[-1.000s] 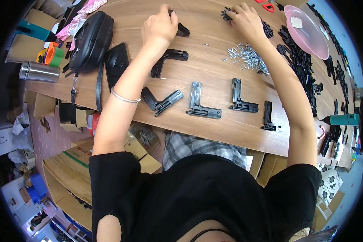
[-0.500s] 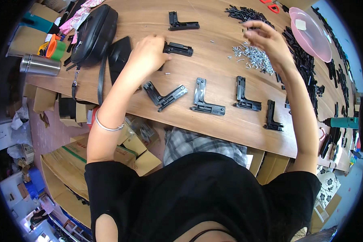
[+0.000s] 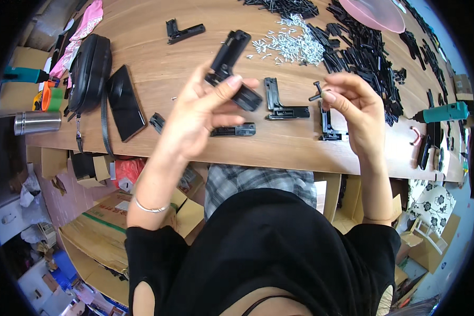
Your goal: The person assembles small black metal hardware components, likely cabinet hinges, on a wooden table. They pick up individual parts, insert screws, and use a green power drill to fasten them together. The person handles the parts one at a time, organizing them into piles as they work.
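Lifting our left hand (image 3: pixel 203 113) off the wooden tabletop (image 3: pixel 158 63), where it had rested a moment before, we clamped it around a matte black L-shaped plastic bracket (image 3: pixel 231 68). Beside it, our right hand (image 3: pixel 353 108) pinched a small black screw (image 3: pixel 317 90), fingertips together, raised from the heap of silvery screws (image 3: pixel 292 45).

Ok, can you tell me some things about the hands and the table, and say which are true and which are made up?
1. The left hand holds a black L-shaped plastic bracket above the wooden table. True.
2. The right hand is empty. False: its fingers pinch a small dark screw.
3. A pile of silver screws lies on the table. True.
4. The black phone is in the left hand. False: it lies on the table.
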A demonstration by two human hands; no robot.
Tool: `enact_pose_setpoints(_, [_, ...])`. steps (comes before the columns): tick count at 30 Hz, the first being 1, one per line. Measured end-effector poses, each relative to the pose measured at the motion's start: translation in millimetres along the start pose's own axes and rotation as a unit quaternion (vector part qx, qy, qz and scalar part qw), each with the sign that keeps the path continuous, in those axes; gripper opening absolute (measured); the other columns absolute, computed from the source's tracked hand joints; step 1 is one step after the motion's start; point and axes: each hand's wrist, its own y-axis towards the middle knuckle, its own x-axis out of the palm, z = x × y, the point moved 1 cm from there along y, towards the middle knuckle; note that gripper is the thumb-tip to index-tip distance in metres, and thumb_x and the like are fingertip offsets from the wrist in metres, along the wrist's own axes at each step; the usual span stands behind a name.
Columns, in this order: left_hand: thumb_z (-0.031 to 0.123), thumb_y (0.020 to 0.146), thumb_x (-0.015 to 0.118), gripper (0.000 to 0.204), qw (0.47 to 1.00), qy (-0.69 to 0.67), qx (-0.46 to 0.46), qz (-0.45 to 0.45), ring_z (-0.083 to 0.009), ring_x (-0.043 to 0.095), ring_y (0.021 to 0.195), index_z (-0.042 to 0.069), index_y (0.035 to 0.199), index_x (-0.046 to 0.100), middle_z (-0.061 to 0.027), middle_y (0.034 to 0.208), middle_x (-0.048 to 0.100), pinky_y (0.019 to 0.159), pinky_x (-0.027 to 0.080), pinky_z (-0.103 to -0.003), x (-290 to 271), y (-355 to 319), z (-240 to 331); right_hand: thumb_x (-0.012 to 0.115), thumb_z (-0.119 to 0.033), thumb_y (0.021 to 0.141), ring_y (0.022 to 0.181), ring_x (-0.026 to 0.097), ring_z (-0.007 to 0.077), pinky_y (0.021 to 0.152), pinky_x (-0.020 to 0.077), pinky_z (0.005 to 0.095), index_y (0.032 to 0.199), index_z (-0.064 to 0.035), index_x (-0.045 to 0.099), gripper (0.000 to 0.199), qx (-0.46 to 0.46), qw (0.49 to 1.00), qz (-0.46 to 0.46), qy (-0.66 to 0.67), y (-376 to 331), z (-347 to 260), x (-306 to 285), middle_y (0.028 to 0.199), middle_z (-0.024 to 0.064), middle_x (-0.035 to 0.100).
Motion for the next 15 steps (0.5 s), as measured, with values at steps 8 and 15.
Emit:
enact_pose_setpoints(8, [0.029, 0.099, 0.029, 0.041, 0.974, -0.220, -0.029, -0.043, -0.0228, 0.058, 0.103, 0.002, 0.129, 0.037, -0.0166, 0.123, 0.051, 0.089, 0.050, -0.034, 64, -20, -43, 0.070, -0.002, 0.068, 0.099, 0.054, 0.0230, 0.083, 0.0420, 0.0328, 0.083, -0.0061, 0.068, 0.016, -0.245, 0.941, 0.054, -0.228, -41, 9, 22, 0.104, 0.0127, 0.059])
enact_pose_setpoints(15, [0.028, 0.100, 0.026, 0.045, 0.975, -0.188, 0.018, -0.118, -0.0169, 0.048, 0.114, 0.000, 0.135, 0.027, -0.0132, 0.132, 0.040, 0.096, 0.043, -0.032, 82, -31, -48, 0.073, -0.005, 0.066, 0.101, 0.049, 0.0237, 0.085, 0.0389, 0.0345, 0.080, -0.0079, 0.069, 0.015, -0.236, 0.932, 0.078, -0.264, -52, 28, 27, 0.100, 0.0081, 0.052])
